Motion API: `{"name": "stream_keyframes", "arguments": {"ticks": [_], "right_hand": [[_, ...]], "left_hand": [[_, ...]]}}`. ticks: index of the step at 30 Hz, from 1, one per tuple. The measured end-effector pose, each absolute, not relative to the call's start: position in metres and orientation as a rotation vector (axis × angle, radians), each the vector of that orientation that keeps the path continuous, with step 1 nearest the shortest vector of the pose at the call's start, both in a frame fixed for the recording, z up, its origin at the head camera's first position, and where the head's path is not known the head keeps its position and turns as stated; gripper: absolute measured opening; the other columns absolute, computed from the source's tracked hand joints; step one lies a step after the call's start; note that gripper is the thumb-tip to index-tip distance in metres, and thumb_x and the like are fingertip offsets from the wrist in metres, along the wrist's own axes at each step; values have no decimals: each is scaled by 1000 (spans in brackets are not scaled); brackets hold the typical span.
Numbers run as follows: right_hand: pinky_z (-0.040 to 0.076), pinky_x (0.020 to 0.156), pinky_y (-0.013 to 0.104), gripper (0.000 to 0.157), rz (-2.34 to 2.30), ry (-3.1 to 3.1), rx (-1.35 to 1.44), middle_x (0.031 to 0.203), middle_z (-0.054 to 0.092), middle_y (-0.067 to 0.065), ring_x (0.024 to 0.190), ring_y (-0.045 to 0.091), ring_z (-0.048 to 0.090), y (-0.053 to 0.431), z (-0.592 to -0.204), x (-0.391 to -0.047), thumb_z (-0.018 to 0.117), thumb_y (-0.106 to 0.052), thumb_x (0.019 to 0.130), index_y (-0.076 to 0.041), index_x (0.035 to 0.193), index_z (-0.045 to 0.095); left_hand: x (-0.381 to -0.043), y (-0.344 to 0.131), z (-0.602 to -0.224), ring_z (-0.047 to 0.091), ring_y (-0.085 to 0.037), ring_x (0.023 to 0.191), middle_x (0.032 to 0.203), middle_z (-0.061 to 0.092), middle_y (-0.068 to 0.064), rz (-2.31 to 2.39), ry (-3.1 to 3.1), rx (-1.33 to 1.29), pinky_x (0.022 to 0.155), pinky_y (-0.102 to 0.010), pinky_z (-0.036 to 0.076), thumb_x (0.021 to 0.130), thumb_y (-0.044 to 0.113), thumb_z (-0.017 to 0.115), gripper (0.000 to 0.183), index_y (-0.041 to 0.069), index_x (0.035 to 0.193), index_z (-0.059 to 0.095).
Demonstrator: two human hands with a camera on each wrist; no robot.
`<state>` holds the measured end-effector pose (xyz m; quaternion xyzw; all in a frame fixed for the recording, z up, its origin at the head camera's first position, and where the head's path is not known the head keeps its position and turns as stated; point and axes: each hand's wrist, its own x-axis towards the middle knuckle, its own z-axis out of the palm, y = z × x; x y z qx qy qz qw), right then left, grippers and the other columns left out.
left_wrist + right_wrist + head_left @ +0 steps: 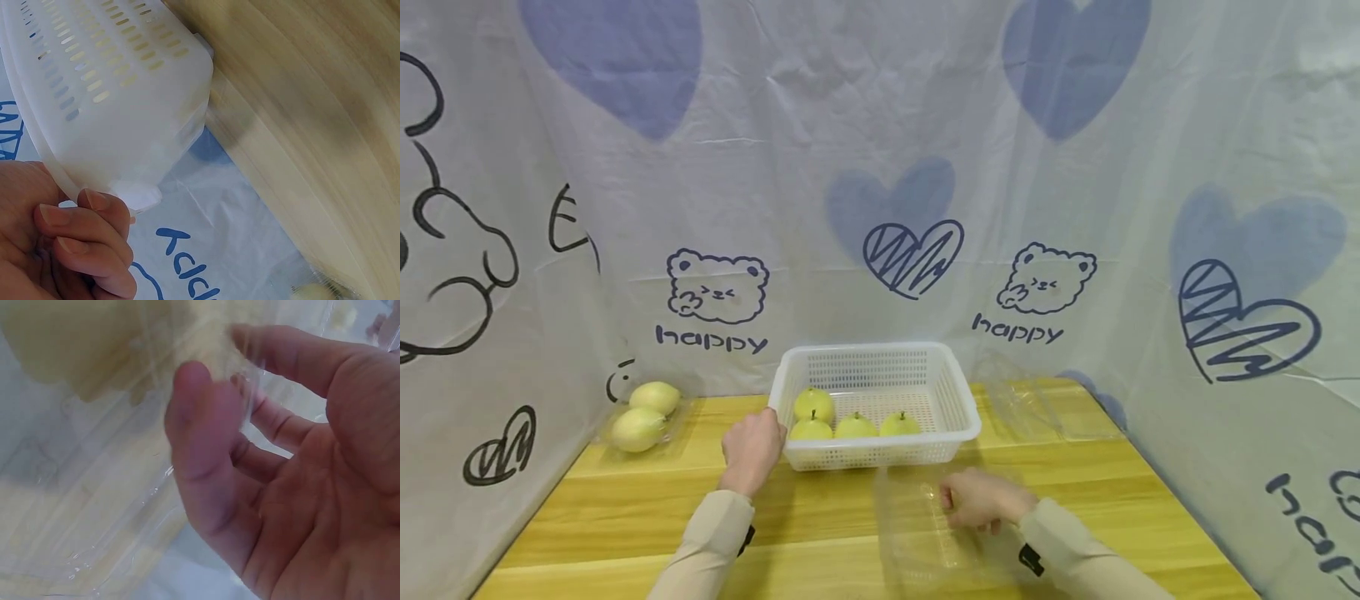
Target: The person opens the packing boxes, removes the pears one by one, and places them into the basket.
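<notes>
My left hand point(754, 450) grips the left end of a white slotted plastic basket point(880, 454). In the left wrist view the fingers point(87, 225) curl at its rim. Several yellow-green pears point(857, 426) with dark stems lie in the basket, toward its left and near side. Over the table in front of the basket, my right hand point(981, 498) holds a clear plastic box point(917, 533) by its edge. In the right wrist view, thumb and fingers stand on either side of the clear plastic point(125, 512); the exact contact is blurred.
Two yellow fruits point(643, 421) sit in clear packaging at the table's back left. More clear plastic packaging point(1030, 408) lies right of the basket. A printed white cloth point(880, 125) hangs behind and along both sides of the wooden table point(820, 542).
</notes>
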<state>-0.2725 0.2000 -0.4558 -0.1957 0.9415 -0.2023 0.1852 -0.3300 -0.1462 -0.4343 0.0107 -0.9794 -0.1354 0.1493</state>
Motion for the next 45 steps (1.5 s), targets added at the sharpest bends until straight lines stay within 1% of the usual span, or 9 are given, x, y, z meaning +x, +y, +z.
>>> {"name": "stream_keyframes", "arguments": {"ticks": [5,7,12,15,20,27,33,38,45], "right_hand": [[50,40,33,18,-607,2620,-434,79,56,5,50,19,56,219,-452,-273,65,-1,80,-14,89,56],[51,41,34,16,-618,2613,-390,79,57,8,50,20,57,226,-450,-273,64,0,83,-13,88,56],[53,43,35,16,-632,2611,-301,83,56,9,53,22,59,243,-445,-273,64,-1,87,-15,90,56],[53,44,35,14,-639,2592,-272,83,57,10,52,20,56,250,-440,-274,65,-5,89,-15,92,56],[51,42,32,9,-610,2582,-237,79,58,12,51,18,52,264,-436,-273,64,-9,93,-15,93,56],[42,39,25,9,-573,2624,-193,80,56,13,51,17,49,292,-438,-275,64,-9,93,-13,90,56],[41,40,25,8,-637,2613,-101,76,57,11,51,15,44,316,-441,-275,64,-10,94,-11,91,57],[40,42,24,9,-648,2641,-64,67,48,4,51,13,40,334,-444,-277,60,-9,95,-12,91,53],[27,43,22,11,-660,2674,-18,64,38,0,49,9,27,353,-449,-280,52,-2,96,-13,95,50]], "left_hand": [[-330,-146,-434,53,-24,52,63,56,-10,-378,-2824,34,42,-39,42,92,14,55,18,1,82,62],[-330,-146,-433,53,-24,53,62,56,-10,-383,-2832,40,43,-39,42,91,14,55,18,1,80,62],[-330,-144,-432,54,-25,53,63,56,-11,-395,-2832,37,43,-40,42,91,14,55,18,1,80,62],[-330,-144,-432,54,-25,53,63,57,-11,-394,-2822,38,42,-39,42,91,15,55,18,0,83,62],[-330,-146,-434,54,-25,54,65,58,-11,-408,-2819,51,42,-39,41,91,14,55,17,0,86,63],[-331,-147,-434,54,-25,54,65,58,-12,-410,-2809,49,42,-40,42,91,14,54,17,1,87,63],[-330,-147,-436,54,-24,52,63,57,-11,-402,-2805,40,41,-39,41,91,15,55,18,0,85,63],[-330,-148,-437,52,-24,51,62,56,-11,-397,-2782,24,40,-39,40,91,14,55,18,1,82,62],[-330,-149,-437,52,-24,51,62,56,-11,-396,-2779,18,40,-38,40,91,15,55,18,0,83,62]]}}
